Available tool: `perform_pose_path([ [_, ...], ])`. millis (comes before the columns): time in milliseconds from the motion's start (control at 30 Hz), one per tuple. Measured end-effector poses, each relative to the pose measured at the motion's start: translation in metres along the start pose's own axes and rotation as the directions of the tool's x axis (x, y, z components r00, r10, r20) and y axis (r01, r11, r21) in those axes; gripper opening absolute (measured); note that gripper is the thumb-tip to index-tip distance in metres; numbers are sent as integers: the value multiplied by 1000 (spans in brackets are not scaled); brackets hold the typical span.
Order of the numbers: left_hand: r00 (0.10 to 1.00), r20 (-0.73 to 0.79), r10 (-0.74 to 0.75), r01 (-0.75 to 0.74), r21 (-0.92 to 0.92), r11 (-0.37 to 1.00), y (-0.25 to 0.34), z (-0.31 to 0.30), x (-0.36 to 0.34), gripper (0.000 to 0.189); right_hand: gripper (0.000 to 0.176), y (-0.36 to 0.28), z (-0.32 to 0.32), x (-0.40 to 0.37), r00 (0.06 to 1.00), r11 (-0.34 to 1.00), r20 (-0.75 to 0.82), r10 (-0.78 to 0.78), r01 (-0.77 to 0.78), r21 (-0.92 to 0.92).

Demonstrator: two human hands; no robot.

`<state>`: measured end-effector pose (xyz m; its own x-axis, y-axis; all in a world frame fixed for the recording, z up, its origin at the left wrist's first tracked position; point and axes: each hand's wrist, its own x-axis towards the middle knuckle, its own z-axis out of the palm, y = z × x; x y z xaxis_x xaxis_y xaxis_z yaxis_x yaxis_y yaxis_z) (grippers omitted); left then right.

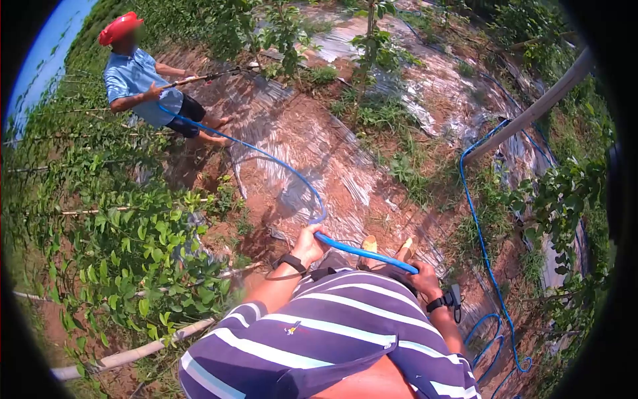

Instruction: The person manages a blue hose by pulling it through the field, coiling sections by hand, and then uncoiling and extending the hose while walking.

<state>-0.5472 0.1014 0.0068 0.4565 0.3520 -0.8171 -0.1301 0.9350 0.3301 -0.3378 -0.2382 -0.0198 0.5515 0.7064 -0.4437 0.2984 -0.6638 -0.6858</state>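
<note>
A blue hose [362, 253] runs across the front of my body, gripped at two places. My left hand [310, 245] is closed around it, and beyond that hand the hose curves away over the ground to a person at the upper left. Closed on the other end of this stretch is my right hand [425, 278], close to my waist. Between the two hands the hose hangs nearly straight, sloping slightly down to the right. Both wrists carry dark bands. Past my right hand, the hose is hidden by my body.
A person in a red head covering [119, 28] holds a long spray wand [199, 78] joined to the hose. More blue hose [480, 229] lies looped on the right. A slanted wooden post [531, 106] stands there. Leafy plants [153, 246] and a pole [146, 349] line the left.
</note>
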Motion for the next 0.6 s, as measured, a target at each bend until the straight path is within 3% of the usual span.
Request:
perform_pose_path([
  [400,1000,-10,14,-14,-4,1000,-2,-6,-5,32,25,0,1,3,1000,1000,16,-8,8,-7],
  [600,999,-29,14,-16,-49,999,-1,2,-9,20,24,-4,-2,2,1000,1000,27,3,-3,4],
])
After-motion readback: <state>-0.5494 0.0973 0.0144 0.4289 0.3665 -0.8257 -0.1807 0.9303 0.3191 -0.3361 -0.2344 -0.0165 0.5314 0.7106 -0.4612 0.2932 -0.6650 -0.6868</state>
